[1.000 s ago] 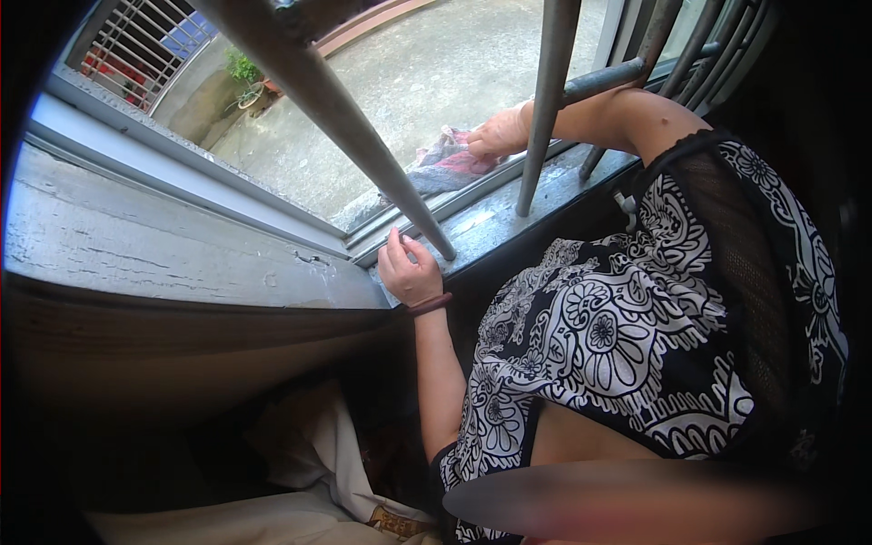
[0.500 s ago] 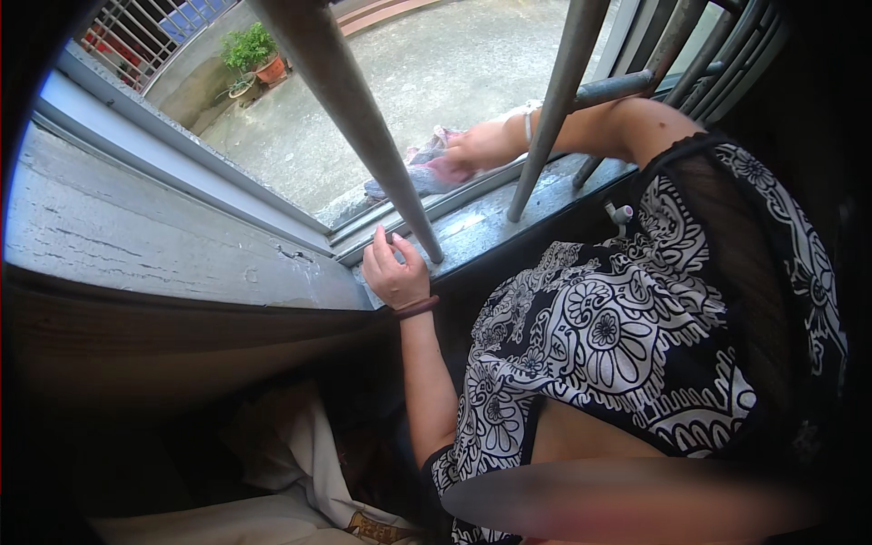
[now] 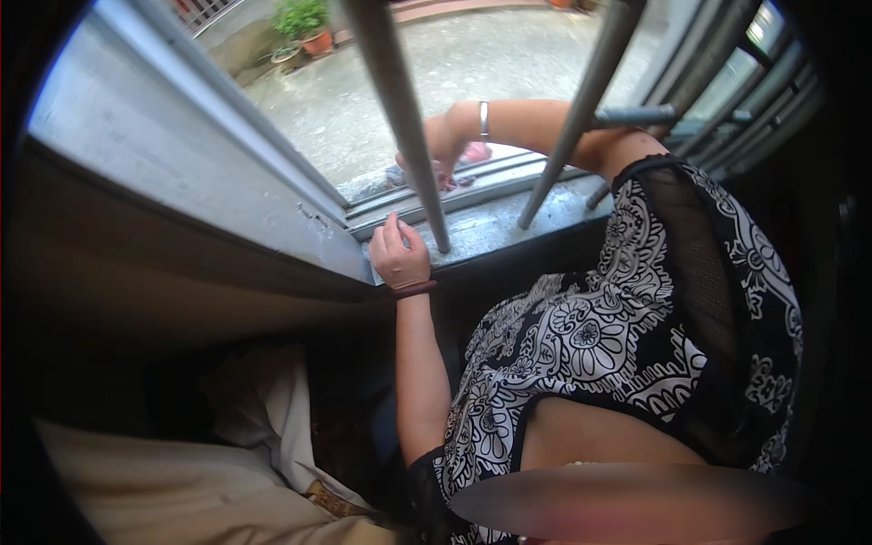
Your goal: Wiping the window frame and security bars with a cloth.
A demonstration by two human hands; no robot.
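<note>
My right arm reaches between the metal window bars. Beyond them my right hand (image 3: 441, 136) presses a crumpled pink and grey cloth (image 3: 474, 154) down on the outer window track (image 3: 509, 171). One bar (image 3: 407, 127) crosses in front of that hand and hides part of its fingers. The hand is bent down at the wrist and closed on the cloth. My left hand (image 3: 400, 254) rests at the left corner of the inner sill (image 3: 486, 232), beside the foot of the same bar. Its fingers are loosely bent and hold nothing.
A second bar (image 3: 581, 118) stands right of the first, with a crossbar (image 3: 636, 117) joined to it. The white window frame (image 3: 218, 136) runs along the left. Outside are concrete ground (image 3: 363, 100) and potted plants (image 3: 304, 23). Pale fabric (image 3: 182, 472) lies at lower left.
My right hand has moved left along the track with the cloth, its wrist now bent downward. My left hand stays at the sill corner. The whole view has shifted slightly.
</note>
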